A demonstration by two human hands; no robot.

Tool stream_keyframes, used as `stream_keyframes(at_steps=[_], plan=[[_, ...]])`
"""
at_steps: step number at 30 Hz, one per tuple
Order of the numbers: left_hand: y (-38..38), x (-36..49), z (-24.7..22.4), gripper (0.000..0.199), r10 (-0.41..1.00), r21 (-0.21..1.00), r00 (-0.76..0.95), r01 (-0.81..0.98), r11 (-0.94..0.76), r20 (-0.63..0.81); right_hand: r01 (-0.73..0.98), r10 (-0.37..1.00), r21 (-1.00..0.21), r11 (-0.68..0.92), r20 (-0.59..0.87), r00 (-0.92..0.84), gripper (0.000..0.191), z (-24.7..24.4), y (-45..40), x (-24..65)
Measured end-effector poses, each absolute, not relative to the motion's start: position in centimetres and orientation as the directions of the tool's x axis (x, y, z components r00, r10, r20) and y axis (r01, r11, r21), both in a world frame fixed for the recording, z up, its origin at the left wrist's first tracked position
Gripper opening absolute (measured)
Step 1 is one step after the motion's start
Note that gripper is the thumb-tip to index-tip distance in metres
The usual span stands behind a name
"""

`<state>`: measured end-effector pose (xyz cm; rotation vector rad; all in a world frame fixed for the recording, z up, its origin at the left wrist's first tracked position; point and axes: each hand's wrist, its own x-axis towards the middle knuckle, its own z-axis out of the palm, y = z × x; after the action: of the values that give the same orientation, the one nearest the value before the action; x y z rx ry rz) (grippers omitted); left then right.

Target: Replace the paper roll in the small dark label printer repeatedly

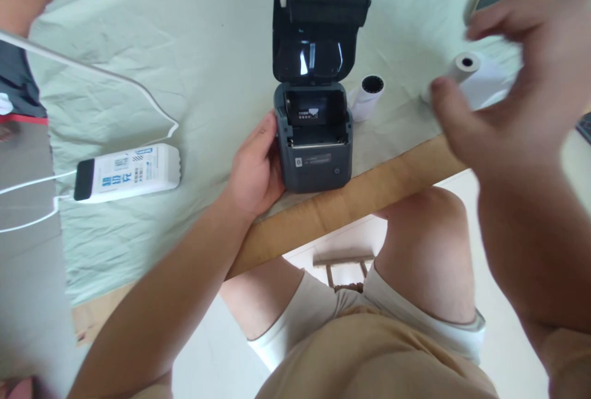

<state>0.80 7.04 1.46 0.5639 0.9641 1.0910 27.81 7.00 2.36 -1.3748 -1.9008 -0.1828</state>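
Boxy printer (316, 171), cylindrical white roll (367, 103)

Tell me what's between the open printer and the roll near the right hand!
In the head view, another white roll with a dark end is beside the printer, then comes green cloth.

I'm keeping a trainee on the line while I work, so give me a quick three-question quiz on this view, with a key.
1. True or false: the hinged dark lid of the boxy dark grey plastic printer stands open.

2. Which of the person's bare hands touches the printer?
A) the right hand
B) the left hand
C) both hands

3. Fill in the blank: in the picture, the white cylindrical paper roll with a black core sits just to the ____ of the printer.

Key:
1. True
2. B
3. right
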Motion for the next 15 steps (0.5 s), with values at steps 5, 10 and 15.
stream_keyframes(at_steps=[5,10,15], plan=[[7.1,1.0,1.8,0.042,0.914,0.768,0.123,-0.506,0.393,-0.387,0.929,0.879,-0.271,0.253,0.465,-0.104,0.069,2.1,7.9,33.6],[7.1,1.3,1.8,0.043,0.917,0.757,0.121,-0.529,0.384,-0.381,0.956,0.947,-0.249,0.157,0.313,-0.074,0.062,0.8,8.6,34.2],[7.2,1.1,1.4,0.04,0.921,0.738,0.137,-0.561,0.376,-0.365,0.924,0.883,-0.303,0.233,0.464,-0.071,0.048,0.8,8.4,32.7]])
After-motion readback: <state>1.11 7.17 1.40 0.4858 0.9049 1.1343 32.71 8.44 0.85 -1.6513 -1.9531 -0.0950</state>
